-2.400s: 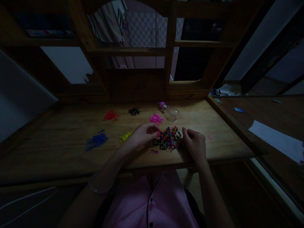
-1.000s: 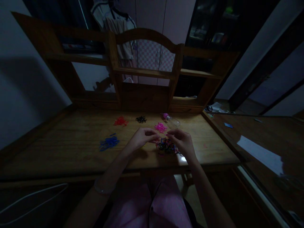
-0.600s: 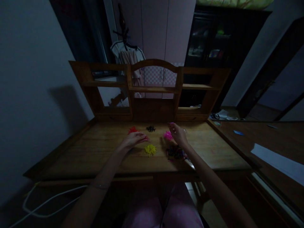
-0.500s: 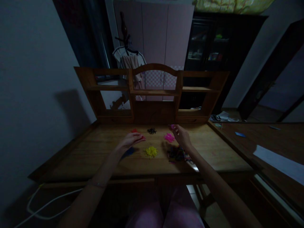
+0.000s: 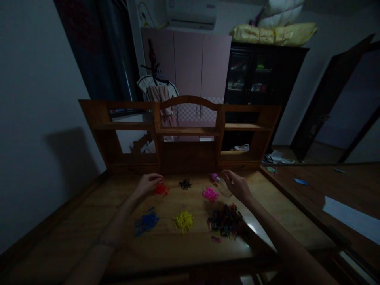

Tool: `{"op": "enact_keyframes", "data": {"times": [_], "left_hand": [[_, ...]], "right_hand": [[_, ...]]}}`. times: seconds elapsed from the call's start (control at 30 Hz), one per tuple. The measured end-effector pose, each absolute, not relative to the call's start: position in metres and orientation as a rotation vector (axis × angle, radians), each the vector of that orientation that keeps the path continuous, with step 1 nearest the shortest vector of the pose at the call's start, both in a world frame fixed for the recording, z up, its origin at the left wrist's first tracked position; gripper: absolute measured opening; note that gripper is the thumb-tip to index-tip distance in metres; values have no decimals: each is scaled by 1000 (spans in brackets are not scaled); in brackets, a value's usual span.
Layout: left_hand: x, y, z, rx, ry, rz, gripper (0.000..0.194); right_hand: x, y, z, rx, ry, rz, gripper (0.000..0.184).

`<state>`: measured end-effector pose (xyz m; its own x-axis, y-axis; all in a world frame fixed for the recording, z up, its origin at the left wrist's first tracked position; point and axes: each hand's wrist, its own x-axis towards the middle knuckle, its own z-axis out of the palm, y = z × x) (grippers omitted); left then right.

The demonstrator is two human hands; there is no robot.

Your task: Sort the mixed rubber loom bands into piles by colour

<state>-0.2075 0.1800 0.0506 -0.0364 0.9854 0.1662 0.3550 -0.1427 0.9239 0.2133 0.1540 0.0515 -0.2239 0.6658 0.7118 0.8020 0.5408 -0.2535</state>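
Observation:
My left hand point(image 5: 149, 183) is at the back left of the wooden desk, fingers pinched together over a pile of red bands point(image 5: 161, 189). Whatever is between those fingertips is too small and dark to make out. My right hand point(image 5: 237, 185) is raised at the back right, fingers loosely curved and apart, seemingly with nothing in them. Just left of it lies a pink-topped object point(image 5: 215, 177) with a pale, partly clear body. Nearby are small piles of thin rubber-band-like strands: pink point(image 5: 210, 194), black point(image 5: 185, 184), yellow point(image 5: 183, 221) and blue point(image 5: 146, 222).
A mixed dark, multicoloured heap of strands point(image 5: 226, 220) lies at the front right, below my right forearm. Along the desk's back edge stands a wooden shelf unit point(image 5: 190, 131). A second brown surface to the right carries a white sheet point(image 5: 350, 215) and a blue card point(image 5: 301, 181).
The view has tilted up. My left hand has moved left and back to the red pile, uncovering the blue one. My right hand has moved right, away from the pink-topped object.

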Motion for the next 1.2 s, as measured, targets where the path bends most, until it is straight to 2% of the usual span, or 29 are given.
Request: {"op": "enact_keyframes", "data": {"times": [0.13, 0.3, 0.5, 0.83, 1.03, 1.2], "left_hand": [[-221, 182, 35, 1617, 1439, 1202, 38], [-230, 186, 24, 1730, 1485, 1219, 33], [-225, 182, 12, 1891, 1578, 1139, 27], [-216, 173, 16, 2216, 1635, 928, 37], [-213, 175, 15, 2303, 1628, 935, 45], [-210, 177, 2, 2370, 1750, 727, 75]], "right_hand": [[220, 179, 47, -1132, -2036, -224, 27], [224, 186, 38, -976, -2006, -352, 27], [227, 167, 39, -930, -2000, -322, 25], [216, 158, 41, -875, -2010, -347, 21], [219, 154, 45, -939, -1985, -396, 20], [218, 154, 48, -954, -1972, -401, 19]]}}
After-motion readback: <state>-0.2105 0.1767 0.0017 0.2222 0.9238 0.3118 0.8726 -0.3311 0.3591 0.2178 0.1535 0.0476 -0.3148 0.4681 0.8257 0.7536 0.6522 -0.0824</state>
